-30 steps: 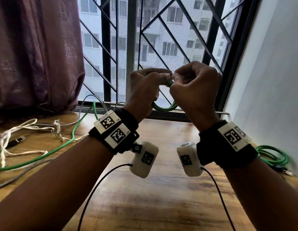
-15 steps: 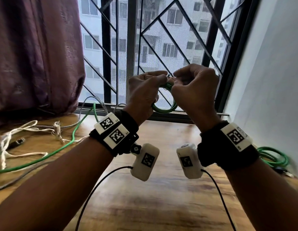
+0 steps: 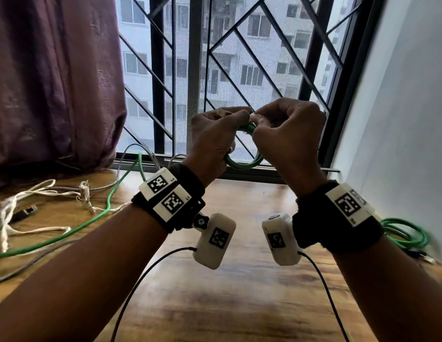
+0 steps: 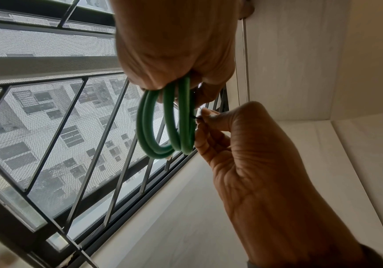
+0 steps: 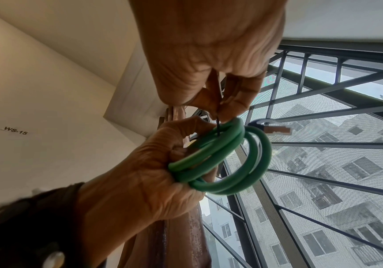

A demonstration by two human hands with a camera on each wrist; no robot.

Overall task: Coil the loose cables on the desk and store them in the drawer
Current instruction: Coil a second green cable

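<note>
hands dropped slightly | L hand (image 3: pixel 215 137) grips round green coil (image 5: pixel 222 159) | R hand (image 3: pixel 289 134) pinches thin black tie (image 5: pixel 218 127), maybe wire

My left hand (image 3: pixel 215 137) and right hand (image 3: pixel 289 134) hide the top of the green coil (image 3: pixel 242 164). The black tie (image 5: pixel 218 127) is too thin to follow. My right wrist covers part of the second coil (image 3: pixel 410 233).

We read "WS-15" on a small label (image 5: pixel 16 131) on the wall (image 5: pixel 48 90), and "L2" and "L1" beside the left wristband's markers (image 3: pixel 165 193).
</note>
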